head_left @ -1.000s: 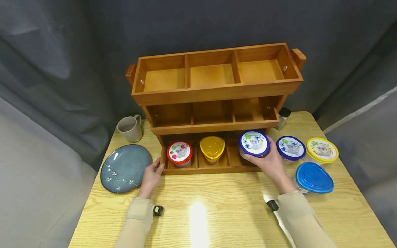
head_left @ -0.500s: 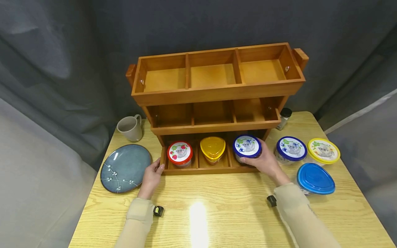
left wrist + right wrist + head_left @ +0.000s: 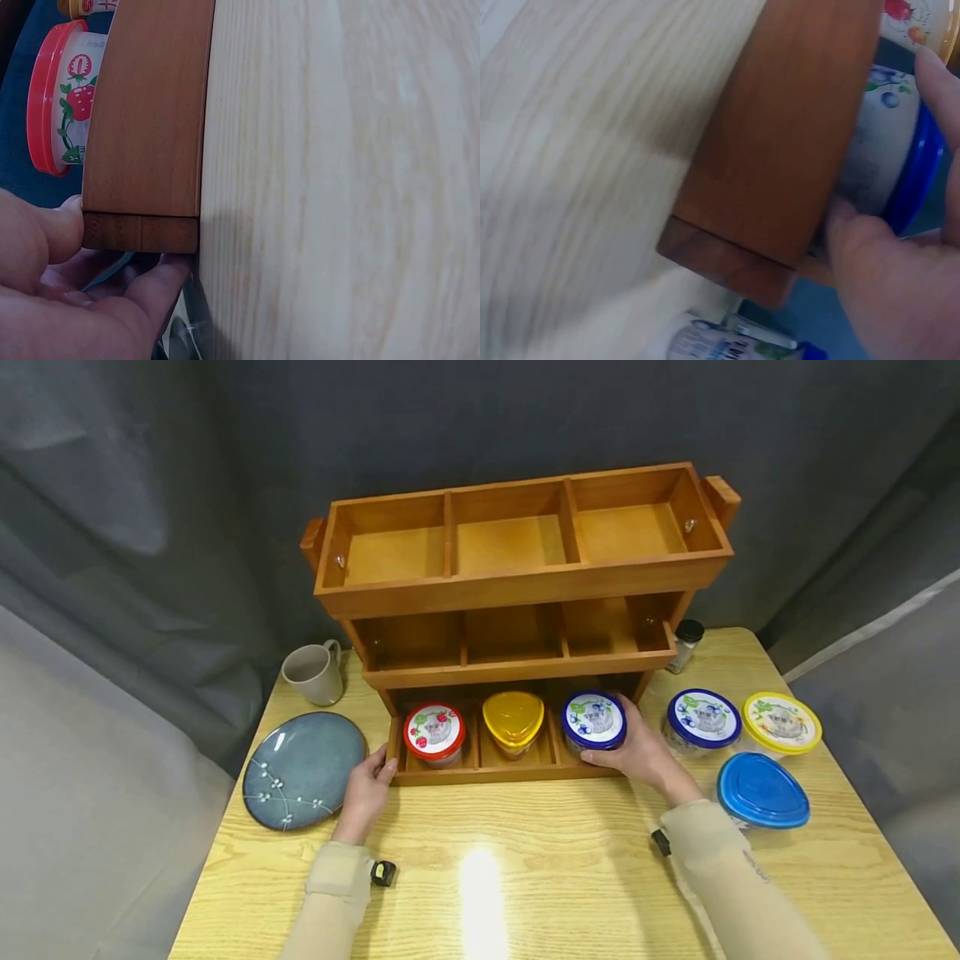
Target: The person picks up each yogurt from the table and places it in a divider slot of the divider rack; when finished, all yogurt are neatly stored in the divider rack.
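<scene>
My right hand (image 3: 645, 752) grips a round tub with a blue lid (image 3: 594, 720) and blueberry print, low in the right compartment of the wooden rack's bottom tier (image 3: 517, 772). In the right wrist view, that blue-lidded tub (image 3: 877, 150) sits behind the front board (image 3: 780, 135), thumb and fingers around its side. My left hand (image 3: 367, 785) holds the rack's bottom left corner; in the left wrist view, its thumb and fingers lie against the board's end (image 3: 142, 232). A red-lidded strawberry tub (image 3: 434, 732) fills the left compartment, and a yellow-lidded container (image 3: 513, 718) the middle one.
Right of the rack stand another blue-lidded tub (image 3: 703, 718), a yellow-lidded tub (image 3: 782, 723), a bright blue-lidded container (image 3: 763, 789) and a black-capped jar (image 3: 686, 647). A blue-grey plate (image 3: 307, 768) and a mug (image 3: 315, 675) are on the left. Two upper tiers (image 3: 517, 581) overhang the bottom one.
My right hand has carried the blue-lidded tub left and down into the right compartment. The left hand keeps its place at the corner.
</scene>
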`<action>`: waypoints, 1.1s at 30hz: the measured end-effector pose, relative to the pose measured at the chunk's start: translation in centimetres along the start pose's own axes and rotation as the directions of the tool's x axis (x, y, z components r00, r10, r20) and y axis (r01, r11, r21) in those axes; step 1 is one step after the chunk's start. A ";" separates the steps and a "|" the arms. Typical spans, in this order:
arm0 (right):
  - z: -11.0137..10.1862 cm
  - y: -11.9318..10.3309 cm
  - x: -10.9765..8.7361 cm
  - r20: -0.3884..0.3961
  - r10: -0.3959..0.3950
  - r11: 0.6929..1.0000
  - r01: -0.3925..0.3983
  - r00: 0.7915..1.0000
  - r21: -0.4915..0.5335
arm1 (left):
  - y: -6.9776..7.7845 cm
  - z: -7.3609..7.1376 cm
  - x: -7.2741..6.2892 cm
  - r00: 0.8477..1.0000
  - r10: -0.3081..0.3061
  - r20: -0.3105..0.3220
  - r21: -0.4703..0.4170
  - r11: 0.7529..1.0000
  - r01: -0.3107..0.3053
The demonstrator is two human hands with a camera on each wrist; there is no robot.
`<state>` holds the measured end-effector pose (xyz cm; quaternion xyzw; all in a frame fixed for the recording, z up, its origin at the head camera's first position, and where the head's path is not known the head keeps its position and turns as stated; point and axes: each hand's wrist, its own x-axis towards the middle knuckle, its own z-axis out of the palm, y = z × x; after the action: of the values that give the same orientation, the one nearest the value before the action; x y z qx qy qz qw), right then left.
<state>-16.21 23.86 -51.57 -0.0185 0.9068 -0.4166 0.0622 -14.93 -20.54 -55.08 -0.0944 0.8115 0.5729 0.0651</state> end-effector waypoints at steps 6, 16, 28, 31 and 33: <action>-0.3 -1.4 -0.3 -0.019 0.018 0.997 -0.019 1.000 -0.069 | 0.1 0.0 -0.1 1.000 0.001 -0.002 -0.014 1.000 -0.001; -0.9 -2.6 -0.5 -0.031 0.082 0.985 -0.086 0.996 -0.152 | 0.2 0.1 -0.2 1.000 0.013 0.005 -0.013 1.000 -0.013; -1.3 -3.1 -1.0 -0.030 0.164 0.964 -0.167 0.986 -0.208 | 0.1 0.2 0.0 1.000 0.019 0.005 -0.023 1.000 -0.019; -1.0 -3.0 -1.0 -0.052 0.164 0.963 -0.172 0.985 -0.206 | 0.1 0.1 0.0 1.000 0.020 0.002 -0.026 0.999 -0.020; -0.8 -3.0 -1.0 -0.068 0.158 0.965 -0.168 0.985 -0.203 | 0.0 0.1 -0.1 1.000 0.020 0.002 -0.028 0.999 -0.020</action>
<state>-15.34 22.56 -48.70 0.0604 0.9451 -0.3134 0.0708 -14.87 -20.42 -55.08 -0.0866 0.8044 0.5847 0.0590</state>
